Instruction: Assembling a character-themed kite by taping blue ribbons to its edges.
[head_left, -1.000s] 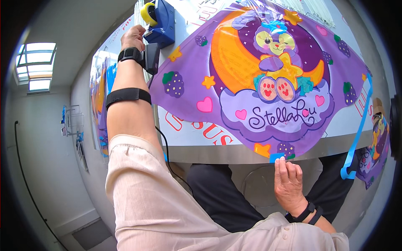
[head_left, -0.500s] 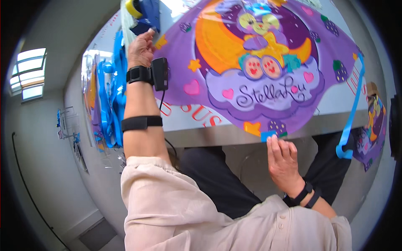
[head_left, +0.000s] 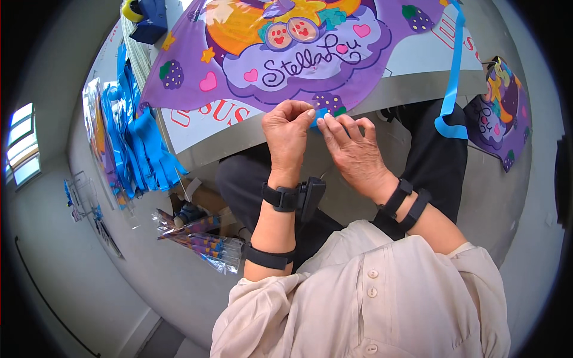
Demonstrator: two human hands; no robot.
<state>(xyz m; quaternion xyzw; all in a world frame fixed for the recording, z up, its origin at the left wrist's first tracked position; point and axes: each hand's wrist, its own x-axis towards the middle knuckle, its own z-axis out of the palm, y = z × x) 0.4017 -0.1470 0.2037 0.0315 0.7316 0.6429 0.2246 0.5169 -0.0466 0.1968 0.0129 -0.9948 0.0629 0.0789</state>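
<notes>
A purple sheet (head_left: 286,95) printed with a cartoon figure, moon and cloud lies on the table, its near corner reaching the front edge. A short blue ribbon end (head_left: 320,114) shows at that corner. My left hand (head_left: 286,134) is closed in a pinch at the left side of this ribbon, thumb against index finger. On its other side my right hand (head_left: 356,149) has its fingertips closed on the ribbon's lower edge. Whether anything thin and clear lies between the left fingers cannot be made out. Both hands almost touch.
A blue tape dispenser (head_left: 148,22) stands at the far left. Blue ribbons (head_left: 134,134) hang over the table's left side; another blue ribbon (head_left: 452,77) droops over the front right, near a second printed sheet (head_left: 500,113). Clear-wrapped printed items (head_left: 203,243) are below left.
My left hand has come from the tape dispenser down to the sheet's near corner, beside my right hand. The view has shifted, so the sheet appears higher and farther left.
</notes>
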